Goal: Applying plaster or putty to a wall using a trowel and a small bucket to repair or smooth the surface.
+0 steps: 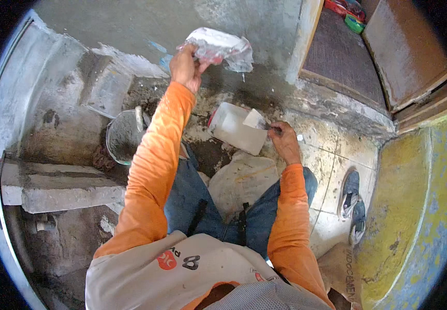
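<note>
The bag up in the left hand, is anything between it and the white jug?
Nothing visible. The left hand holds the bag up by the wall, and only bare dirty floor lies between it and the jug. The right hand holds a scraper over the jug.

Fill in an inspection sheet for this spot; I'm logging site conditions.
Surface: dirty tiled floor, mortar-stained.
Job's things: crumpled clear plastic bag of white powder; white-coated flat scraper blade; white plastic jug lying on its side.
Clutter: grey bucket of wet mortar, grey concrete block, dark sandals.
Grippers: left hand raised, fingers gripping the bag; right hand holding the scraper over the jug.
Cables: nothing seen.
Surroundings: grey cement wall, yellow-blue painted wall, wooden door.
</note>
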`<state>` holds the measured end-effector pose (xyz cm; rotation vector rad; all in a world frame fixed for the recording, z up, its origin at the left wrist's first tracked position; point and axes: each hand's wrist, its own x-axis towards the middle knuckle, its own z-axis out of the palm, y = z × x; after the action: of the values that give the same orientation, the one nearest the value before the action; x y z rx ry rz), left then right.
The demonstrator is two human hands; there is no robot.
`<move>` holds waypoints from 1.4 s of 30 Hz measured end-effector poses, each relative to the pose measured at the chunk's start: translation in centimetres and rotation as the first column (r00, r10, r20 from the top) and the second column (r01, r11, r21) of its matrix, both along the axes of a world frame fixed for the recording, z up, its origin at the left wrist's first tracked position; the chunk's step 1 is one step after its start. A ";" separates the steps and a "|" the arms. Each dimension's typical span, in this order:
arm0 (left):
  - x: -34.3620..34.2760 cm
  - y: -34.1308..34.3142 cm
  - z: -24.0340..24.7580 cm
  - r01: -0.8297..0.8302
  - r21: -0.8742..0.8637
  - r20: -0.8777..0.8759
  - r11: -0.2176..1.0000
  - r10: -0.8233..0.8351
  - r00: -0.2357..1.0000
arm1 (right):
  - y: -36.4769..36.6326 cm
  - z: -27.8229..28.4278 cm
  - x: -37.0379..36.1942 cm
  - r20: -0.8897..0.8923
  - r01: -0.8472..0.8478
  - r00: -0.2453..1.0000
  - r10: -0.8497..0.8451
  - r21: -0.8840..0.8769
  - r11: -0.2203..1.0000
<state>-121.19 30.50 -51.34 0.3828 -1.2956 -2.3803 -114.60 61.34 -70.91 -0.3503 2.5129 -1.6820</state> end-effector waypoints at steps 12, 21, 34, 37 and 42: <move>-7.7 4.7 -0.7 -0.558 -0.829 -0.515 -0.032 0.435 0.739 | -0.1 0.5 0.4 0.014 -0.004 1.000 0.003 0.049 0.999; -4.5 17.9 -1.2 -0.220 -0.949 -0.149 0.224 0.294 0.944 | -1.2 -0.6 0.8 -0.055 -0.040 0.998 0.036 -0.080 0.996; 7.2 4.4 -3.8 0.094 0.090 0.070 0.991 -0.100 0.992 | -7.0 -3.2 1.3 -0.216 -0.025 0.906 0.364 0.831 0.555; 9.4 2.0 -5.9 0.081 0.028 0.175 0.996 -0.085 0.981 | -8.2 -4.7 0.6 -0.120 -0.083 0.916 0.383 0.877 0.474; 11.4 -1.1 -10.2 -0.033 0.114 0.176 0.993 0.013 0.984 | -7.9 -6.1 -0.1 -0.199 -0.037 0.917 0.344 0.819 0.572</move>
<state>-109.84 29.35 -61.56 0.6515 -1.2213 -2.4551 -114.67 53.47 -77.01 -0.8188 2.9937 -0.2635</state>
